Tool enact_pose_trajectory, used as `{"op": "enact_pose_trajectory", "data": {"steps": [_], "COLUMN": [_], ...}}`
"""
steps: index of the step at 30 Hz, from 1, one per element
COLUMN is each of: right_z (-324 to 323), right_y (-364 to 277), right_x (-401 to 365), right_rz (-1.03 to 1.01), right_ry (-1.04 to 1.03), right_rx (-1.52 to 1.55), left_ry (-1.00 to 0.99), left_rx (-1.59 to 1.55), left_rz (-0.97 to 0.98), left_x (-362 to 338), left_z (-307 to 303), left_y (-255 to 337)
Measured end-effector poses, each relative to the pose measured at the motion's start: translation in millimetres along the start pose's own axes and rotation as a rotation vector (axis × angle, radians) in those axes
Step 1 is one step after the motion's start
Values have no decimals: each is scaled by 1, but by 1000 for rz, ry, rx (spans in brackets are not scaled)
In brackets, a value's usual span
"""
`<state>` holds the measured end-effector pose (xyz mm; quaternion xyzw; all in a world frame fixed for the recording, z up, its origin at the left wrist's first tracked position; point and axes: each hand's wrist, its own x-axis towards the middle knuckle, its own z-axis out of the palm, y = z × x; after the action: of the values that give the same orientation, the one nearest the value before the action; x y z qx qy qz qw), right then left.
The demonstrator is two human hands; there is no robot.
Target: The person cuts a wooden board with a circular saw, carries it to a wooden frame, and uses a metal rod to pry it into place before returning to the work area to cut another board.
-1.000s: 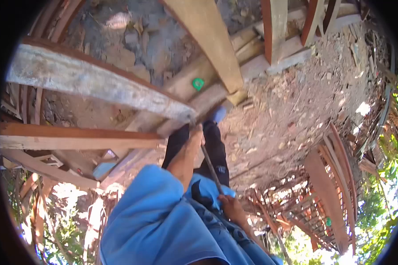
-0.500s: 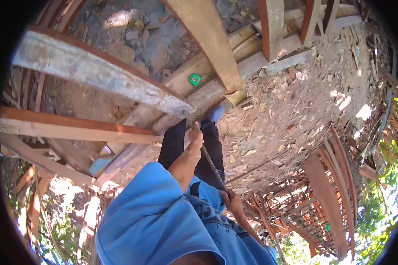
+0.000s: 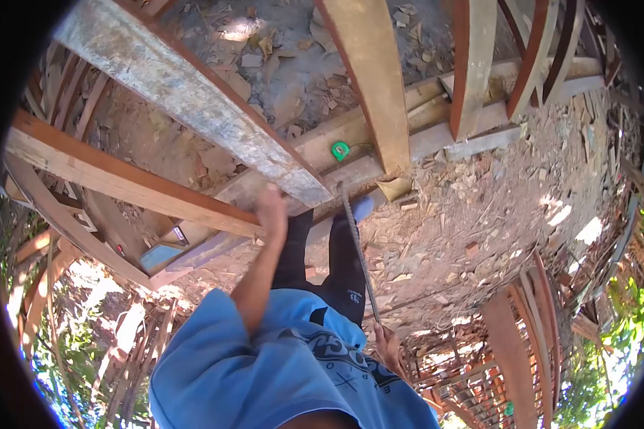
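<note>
Now the metal rod (image 3: 358,250) is slanting from the person's waist up to the grey plank's (image 3: 193,93) end. The right hand (image 3: 388,344) is wrapping its fingers tight around the rod's lower end. The left hand (image 3: 272,211) is reaching up beside the plank's end, and I cannot tell how its fingers are set.

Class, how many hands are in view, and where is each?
2. The left hand reaches up by the grey plank; the right hand grips a thin rod beside the blue shirt. None seems hidden.

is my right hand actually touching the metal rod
Touching. The head view shows the right hand wrapped round the lower end of the metal rod, with no gap between them.
</note>
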<state>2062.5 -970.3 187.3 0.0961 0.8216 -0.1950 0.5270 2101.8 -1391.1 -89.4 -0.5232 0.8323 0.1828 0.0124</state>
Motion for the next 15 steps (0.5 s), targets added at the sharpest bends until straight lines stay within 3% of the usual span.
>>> {"op": "enact_pose_trajectory", "data": {"steps": [1,3,5,6,9,11,12,15], "right_z": [-7,-22,-25,-22,-4,16,24,49], "right_y": [-16,-53,-103,-114,-170,-208,-241,-289], "right_x": [8,20,54,83,172,246,276,374], "right_rz": [-7,12,-102,-179,-336,-460,-360,-386], "right_ry": [15,40,134,152,181,233,233,276], "right_rx": [-34,-111,-154,-218,-293,-412,-423,-613], "left_ry": [-3,180,151,155,188,244,250,322], "left_rx": [-272,-801,-917,-918,-896,-883,-965,-1141], "left_rz": [-242,-382,-337,-406,-533,-485,-469,-432], "left_x": [41,111,167,177,184,184,180,185], "left_z": [-33,-104,-86,-84,-92,-94,-93,-85], "left_y": [-11,22,-2,2,19,26,24,25]}}
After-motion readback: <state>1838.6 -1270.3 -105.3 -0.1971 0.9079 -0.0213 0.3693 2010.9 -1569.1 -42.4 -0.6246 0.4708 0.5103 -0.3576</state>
